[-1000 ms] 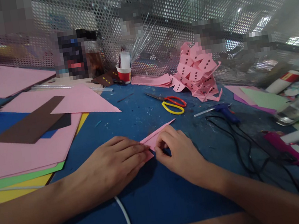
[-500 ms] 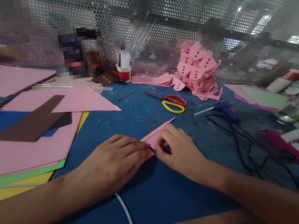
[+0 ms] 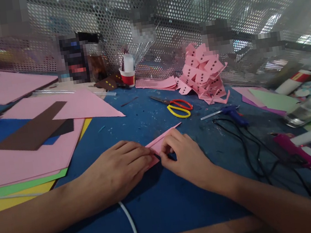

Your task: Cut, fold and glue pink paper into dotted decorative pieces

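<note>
A narrow folded piece of pink paper (image 3: pixel 159 143) lies on the blue table top, its thin tip pointing to the upper right. From the left, my left hand (image 3: pixel 122 171) grips the paper's near end, its fingers close together and their tips partly hidden. My right hand (image 3: pixel 186 158) is closed in a pinch at the paper's lower edge, thumb against curled forefinger. Just beyond the paper lie scissors (image 3: pixel 180 111) with one red and one yellow handle loop, blades pointing to the upper left.
Pink sheets (image 3: pixel 35 164) with a brown strip (image 3: pixel 32 128) cover the left. A pink folded-paper construction (image 3: pixel 203 75) stands at the back, near a red-and-white cup (image 3: pixel 127 77). A blue glue gun (image 3: pixel 234 115) with black cable lies right. A white cable (image 3: pixel 130 222) crosses the front edge.
The view has shifted very slightly. Both hands stay at the pink paper in nearly the same pose.
</note>
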The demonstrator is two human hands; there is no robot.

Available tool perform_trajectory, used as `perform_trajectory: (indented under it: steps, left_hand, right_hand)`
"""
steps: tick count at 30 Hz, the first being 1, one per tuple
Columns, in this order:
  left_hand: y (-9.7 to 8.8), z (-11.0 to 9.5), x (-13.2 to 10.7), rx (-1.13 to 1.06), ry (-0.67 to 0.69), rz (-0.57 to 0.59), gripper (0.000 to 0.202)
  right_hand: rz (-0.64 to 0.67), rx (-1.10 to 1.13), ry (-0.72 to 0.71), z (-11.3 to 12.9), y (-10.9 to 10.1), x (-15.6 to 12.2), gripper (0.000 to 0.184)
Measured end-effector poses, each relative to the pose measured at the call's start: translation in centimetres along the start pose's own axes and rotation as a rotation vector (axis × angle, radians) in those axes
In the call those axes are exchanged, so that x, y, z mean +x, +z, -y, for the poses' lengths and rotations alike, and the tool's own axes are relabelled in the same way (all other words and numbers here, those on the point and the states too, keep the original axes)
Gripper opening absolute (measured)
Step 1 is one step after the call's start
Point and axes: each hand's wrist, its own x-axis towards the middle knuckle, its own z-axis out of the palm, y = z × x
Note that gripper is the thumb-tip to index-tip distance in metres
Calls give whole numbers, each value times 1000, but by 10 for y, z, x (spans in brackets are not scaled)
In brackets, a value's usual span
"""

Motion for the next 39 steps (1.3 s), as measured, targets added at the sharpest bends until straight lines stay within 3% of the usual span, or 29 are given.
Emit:
perform_trajectory:
  steps: [8, 15, 23, 29, 39]
  left_hand:
    - [-1, 0, 0, -16, -9, 27, 33]
    - [-1, 2, -1, 30, 23, 99, 36]
    - [-2, 1, -2, -8, 5, 83, 36]
    - [-2, 1, -1, -31, 10, 85, 35]
    - [0, 2, -3, -49, -21, 117, 35]
  right_hand:
    - [-11, 63, 7, -2, 0, 0, 7]
    - [-33, 194, -18, -6, -5, -2, 20]
    - [46, 146, -188, -7, -9, -1, 29]
    - [93, 49, -228, -7, -6, -2, 29]
    - [62, 58, -285, -10, -4, 0, 24]
